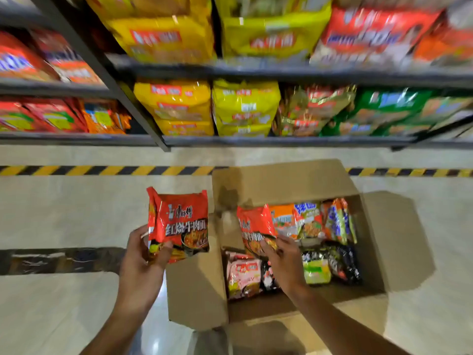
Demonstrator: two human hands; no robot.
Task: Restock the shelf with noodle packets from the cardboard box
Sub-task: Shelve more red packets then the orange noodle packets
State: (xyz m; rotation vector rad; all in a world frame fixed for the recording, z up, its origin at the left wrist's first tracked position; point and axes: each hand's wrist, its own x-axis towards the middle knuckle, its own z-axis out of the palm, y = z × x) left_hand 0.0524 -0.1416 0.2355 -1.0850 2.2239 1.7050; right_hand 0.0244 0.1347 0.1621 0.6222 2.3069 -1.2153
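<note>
An open cardboard box [281, 185] stands on the floor below the shelf [281, 140]. My left hand [143, 260] grips a red noodle packet [181, 221] by its lower edge, held upright to the left of the box. Inside the box, my right hand [284, 262] pinches the lower end of a second red noodle packet [253, 226], which stands tilted. Several other packets lie in the box: orange [284, 219], green-purple [337, 221], black [343, 262], pale green [316, 270] and pink [243, 275].
The shelf rows hold yellow [176, 106], gold-red [312, 111], green [384, 111] and red [51, 116] multipacks. A yellow-black hazard stripe [102, 170] runs across the floor in front of the shelf. The box flaps [197, 290] stick out to the left and right.
</note>
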